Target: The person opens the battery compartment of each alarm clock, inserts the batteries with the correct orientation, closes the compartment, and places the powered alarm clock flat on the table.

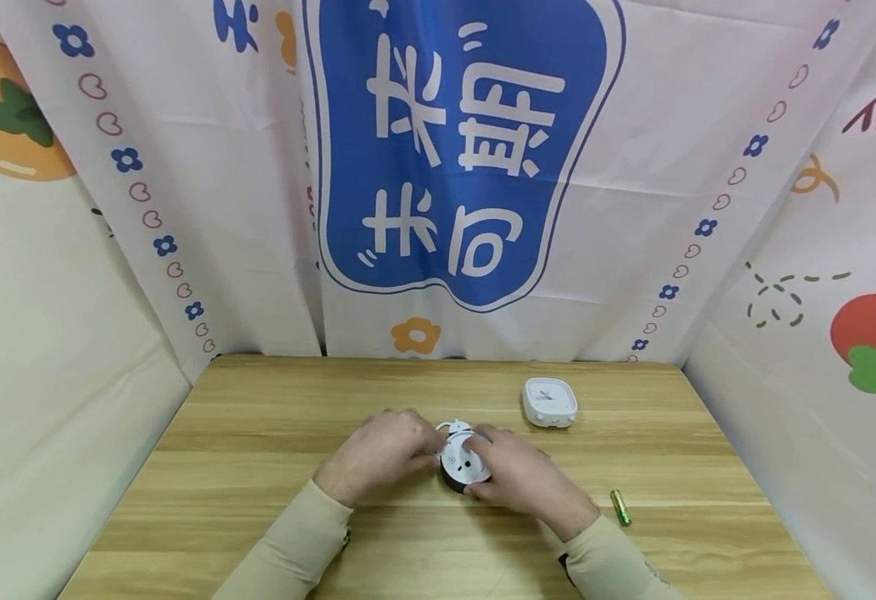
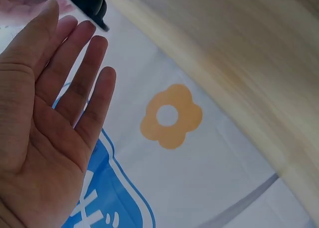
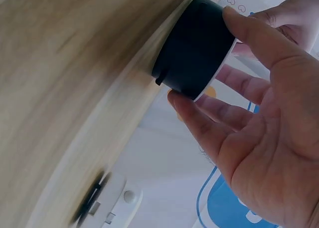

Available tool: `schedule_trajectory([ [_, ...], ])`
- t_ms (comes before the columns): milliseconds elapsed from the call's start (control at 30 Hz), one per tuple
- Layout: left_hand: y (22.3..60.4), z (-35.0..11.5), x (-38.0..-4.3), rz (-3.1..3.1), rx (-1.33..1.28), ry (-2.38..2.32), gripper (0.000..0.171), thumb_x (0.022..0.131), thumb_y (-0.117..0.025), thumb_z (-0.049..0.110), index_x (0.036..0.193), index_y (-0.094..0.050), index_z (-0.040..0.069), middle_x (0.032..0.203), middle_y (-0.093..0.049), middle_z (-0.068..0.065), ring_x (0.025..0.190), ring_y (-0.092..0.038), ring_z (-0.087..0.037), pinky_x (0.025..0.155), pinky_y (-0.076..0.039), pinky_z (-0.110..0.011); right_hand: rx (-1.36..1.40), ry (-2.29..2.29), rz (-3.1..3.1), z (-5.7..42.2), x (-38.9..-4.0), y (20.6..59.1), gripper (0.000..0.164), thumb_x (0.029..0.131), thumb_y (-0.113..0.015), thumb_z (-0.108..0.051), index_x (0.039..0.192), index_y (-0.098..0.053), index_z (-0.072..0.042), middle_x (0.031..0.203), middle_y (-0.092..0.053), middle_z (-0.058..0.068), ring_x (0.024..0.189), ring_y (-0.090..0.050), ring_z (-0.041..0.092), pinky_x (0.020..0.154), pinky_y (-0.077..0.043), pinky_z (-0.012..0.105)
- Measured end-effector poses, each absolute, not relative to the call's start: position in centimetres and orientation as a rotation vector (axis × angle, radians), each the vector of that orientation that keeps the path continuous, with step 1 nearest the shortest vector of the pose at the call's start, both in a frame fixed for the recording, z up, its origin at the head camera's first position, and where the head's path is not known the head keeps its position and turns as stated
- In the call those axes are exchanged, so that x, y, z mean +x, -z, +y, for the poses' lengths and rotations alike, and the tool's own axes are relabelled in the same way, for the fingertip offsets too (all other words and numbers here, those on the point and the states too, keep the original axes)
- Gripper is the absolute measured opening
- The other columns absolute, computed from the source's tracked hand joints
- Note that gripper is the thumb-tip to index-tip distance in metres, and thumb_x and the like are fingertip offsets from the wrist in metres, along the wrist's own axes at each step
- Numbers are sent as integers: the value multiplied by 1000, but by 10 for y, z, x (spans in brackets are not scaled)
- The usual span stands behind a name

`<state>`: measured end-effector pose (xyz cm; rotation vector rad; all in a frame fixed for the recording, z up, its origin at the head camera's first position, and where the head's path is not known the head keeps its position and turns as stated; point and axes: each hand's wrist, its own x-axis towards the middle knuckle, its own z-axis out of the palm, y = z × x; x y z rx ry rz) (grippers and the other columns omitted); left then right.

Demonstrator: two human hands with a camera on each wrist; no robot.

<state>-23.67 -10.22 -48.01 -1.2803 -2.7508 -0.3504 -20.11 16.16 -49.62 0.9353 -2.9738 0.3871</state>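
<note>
- right hand grips the alarm clock
- left hand, fingers nearly straight, is at its side
- battery lies toward the table's right edge

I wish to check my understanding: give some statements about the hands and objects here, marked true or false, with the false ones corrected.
1. The right hand holds the round object. True.
2. A green battery lies on the wooden table. True.
3. The battery is left of the round object. False: the head view shows it on the right.
4. The square clock is farther back on the table than the battery. True.
5. Both hands are clenched into fists. False: the left hand has extended fingers in its wrist view.
</note>
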Motion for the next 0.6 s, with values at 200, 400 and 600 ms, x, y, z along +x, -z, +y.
schedule_trajectory([
  [200,468,-113,-239,-2793,-1207,435,24,109,-87,25,132,-90,21,131,-90,3,119,-87,-19,103,-74,-42,909,-522,-3017,169,-206,492,69,94,-101,-34,151,-73,-6,158,-72,23,136,-76,39,108,-72,56],
  [400,461,-129,-246,-2642,-1283,407,39,106,-89,23,145,-84,17,146,-85,-2,133,-83,-24,113,-72,-45,1013,-665,-2964,183,-216,479,65,98,-97,-37,151,-74,-6,165,-68,21,148,-71,40,122,-65,57],
  [600,460,-140,-253,-2304,-1413,460,43,96,-98,12,138,-87,18,139,-88,1,128,-85,-19,110,-72,-38,1079,-863,-2915,200,-219,467,61,101,-93,-40,153,-74,-13,167,-69,15,154,-68,40,128,-60,63],
])
